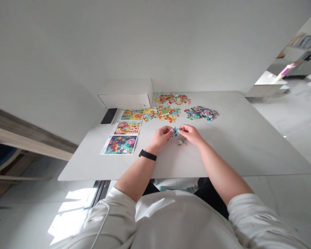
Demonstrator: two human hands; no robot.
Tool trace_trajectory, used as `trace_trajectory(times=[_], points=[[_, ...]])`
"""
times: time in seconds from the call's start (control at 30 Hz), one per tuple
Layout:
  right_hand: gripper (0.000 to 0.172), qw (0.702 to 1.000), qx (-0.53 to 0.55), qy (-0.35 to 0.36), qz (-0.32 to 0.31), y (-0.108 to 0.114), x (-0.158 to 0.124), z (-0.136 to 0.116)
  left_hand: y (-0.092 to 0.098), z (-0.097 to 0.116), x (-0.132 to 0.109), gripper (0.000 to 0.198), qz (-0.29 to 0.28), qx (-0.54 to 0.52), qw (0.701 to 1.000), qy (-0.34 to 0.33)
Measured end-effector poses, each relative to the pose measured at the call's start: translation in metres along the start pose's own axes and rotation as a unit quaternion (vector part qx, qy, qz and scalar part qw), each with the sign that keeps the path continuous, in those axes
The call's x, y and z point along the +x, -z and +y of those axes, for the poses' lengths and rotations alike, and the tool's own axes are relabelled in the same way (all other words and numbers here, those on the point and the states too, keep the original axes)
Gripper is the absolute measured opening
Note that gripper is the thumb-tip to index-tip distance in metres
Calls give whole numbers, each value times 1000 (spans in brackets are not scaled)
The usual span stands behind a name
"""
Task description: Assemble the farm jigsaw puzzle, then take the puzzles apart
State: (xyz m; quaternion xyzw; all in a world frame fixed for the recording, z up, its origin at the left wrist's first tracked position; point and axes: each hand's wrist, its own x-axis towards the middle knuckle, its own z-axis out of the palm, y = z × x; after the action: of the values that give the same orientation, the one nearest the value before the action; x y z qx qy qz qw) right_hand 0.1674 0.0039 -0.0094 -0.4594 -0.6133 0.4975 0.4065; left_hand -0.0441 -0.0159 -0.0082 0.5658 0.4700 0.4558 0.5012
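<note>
Between my two hands is a small group of blue jigsaw puzzle pieces (175,131). My left hand (162,136) pinches its left side, and my right hand (190,134) pinches its right side. Whether the pieces are joined is too small to tell. Just below them, close to my right fingers, a few loose puzzle pieces (181,141) lie on the table. Farther back sit a yellow and orange pile of pieces (162,113), a teal and purple pile (201,113) and a red and yellow pile (172,98).
Three printed picture sheets (121,145) lie in a column on the left of the white table (233,138). A phone (109,116) rests beside them. Behind stands a white box (124,100) near the wall, left of the piles.
</note>
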Motion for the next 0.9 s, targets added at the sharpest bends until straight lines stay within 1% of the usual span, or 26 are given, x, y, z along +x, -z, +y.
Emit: trace_trajectory(times=[0.1, 0.2, 0.27, 0.37, 0.5, 0.6, 0.67, 0.73, 0.83, 0.9], points=[[40, 1000, -8, -1, -9, 0, 0, 1, -1, 1, 1, 47, -7, 22, 1000, -16], [38, 1000, -14, 1, -19, -1, 0, 0, -1, 2, 1, 48, 9, 58, 997, -50], [38, 999, -20, 0, -34, -1, -1, -1, 3, 5, 1, 45, 14, 90, 994, -61], [35, 998, -52, 7, -46, 2, -2, 0, 18, 11, -2, 39, -1, 130, 990, -63], [28, 991, -132, 25, -8, 10, -3, 2, 47, 15, -7, 36, 6, 181, 982, -48], [21, 974, -222, 40, 3, 17, -4, 3, 60, 13, -8, 30, -4, 231, 973, -28], [17, 960, -274, 50, -11, 19, -4, 2, 64, 11, -8, 24, -27, 267, 963, -14], [14, 949, -307, 56, -41, 21, -6, 1, 64, 10, -9, 21, -45, 300, 953, -4], [13, 933, -341, 72, -91, 22, -8, -1, 63, 9, -10, 19, -56, 333, 941, -4], [17, 923, -359, 84, -115, 24, -10, -2, 62, 9, -10, 17, -57, 350, 935, -16]])
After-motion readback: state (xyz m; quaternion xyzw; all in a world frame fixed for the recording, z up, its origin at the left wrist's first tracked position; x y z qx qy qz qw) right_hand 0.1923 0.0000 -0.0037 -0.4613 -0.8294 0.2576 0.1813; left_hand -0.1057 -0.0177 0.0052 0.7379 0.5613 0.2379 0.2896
